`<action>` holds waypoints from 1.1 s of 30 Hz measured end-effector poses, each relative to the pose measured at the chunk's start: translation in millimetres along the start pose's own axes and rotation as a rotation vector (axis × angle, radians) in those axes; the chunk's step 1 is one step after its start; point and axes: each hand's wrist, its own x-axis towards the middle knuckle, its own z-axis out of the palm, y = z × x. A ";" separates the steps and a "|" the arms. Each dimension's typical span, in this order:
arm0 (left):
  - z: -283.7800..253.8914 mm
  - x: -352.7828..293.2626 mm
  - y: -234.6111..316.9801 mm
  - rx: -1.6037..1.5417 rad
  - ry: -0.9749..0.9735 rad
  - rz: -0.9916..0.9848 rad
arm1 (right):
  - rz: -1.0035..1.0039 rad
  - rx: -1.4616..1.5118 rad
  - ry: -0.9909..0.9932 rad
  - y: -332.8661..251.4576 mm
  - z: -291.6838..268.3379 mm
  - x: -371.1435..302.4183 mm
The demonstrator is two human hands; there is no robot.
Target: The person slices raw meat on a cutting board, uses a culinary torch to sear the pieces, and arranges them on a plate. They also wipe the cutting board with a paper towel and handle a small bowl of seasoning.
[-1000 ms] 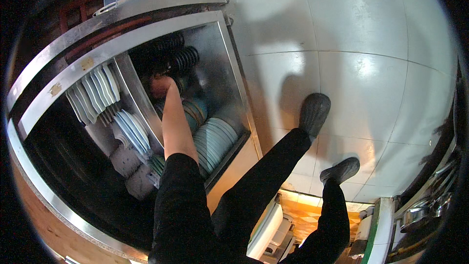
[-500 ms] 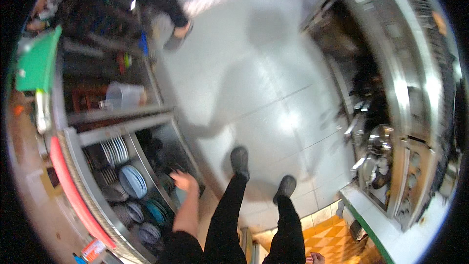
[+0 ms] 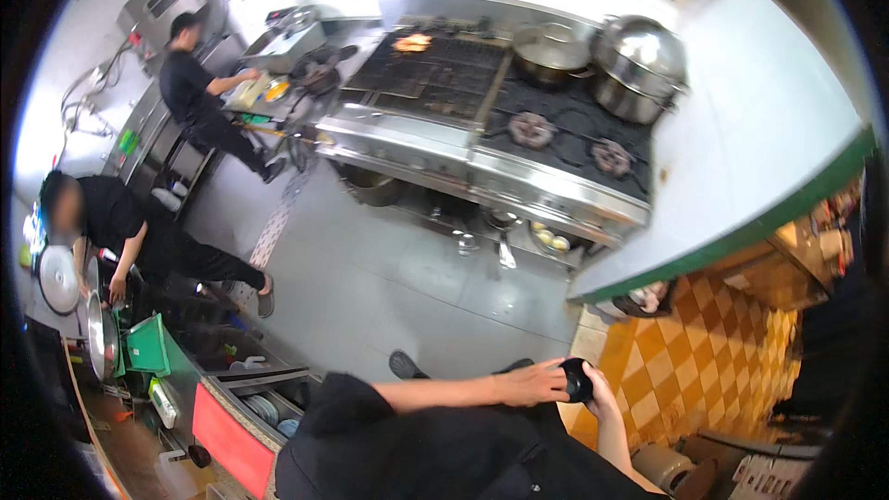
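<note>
Grey floor (image 3: 370, 259): we see it spread across the middle, with a pair of dark shoes (image 3: 405, 365) near its lower end.
Steel range (image 3: 560, 187): it stands on the far side, and we make out orange food (image 3: 412, 43) on its grill (image 3: 417, 79).
Checked floor (image 3: 685, 343): ochre and cream, to the right of our hands.
Co-workers: one person (image 3: 192, 88) stands at the back counter, another (image 3: 120, 213) bends at the left.
Lidded steel pot (image 3: 639, 65): on the range, beside a shallower pot (image 3: 551, 54).
Red sheet (image 3: 231, 444): lower left, beside an opening where we see stacked plates (image 3: 264, 407).
Hands: our left hand (image 3: 530, 384) is closed on the near-left side of the black bowl, our right hand (image 3: 603, 395) on its right; the hidden fingertips we cannot tell.
Black bowl (image 3: 578, 380): small and round, clamped between both hands in front of our body.
</note>
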 end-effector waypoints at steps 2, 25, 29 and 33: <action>9.8 57.8 -3.1 -0.163 0.010 0.092 | 0.016 0.094 0.069 -6.1 -56.6 -27.1; 210.5 613.3 -89.7 -0.743 -0.301 -0.679 | -0.476 -0.411 0.623 -194.8 -505.0 -82.8; 230.4 715.5 -95.1 -0.716 -0.395 -0.771 | -0.221 -0.157 0.592 -220.7 -624.2 -73.6; 277.2 760.0 -159.9 -0.612 -0.135 -0.697 | -0.074 0.092 0.689 -236.1 -778.0 -33.0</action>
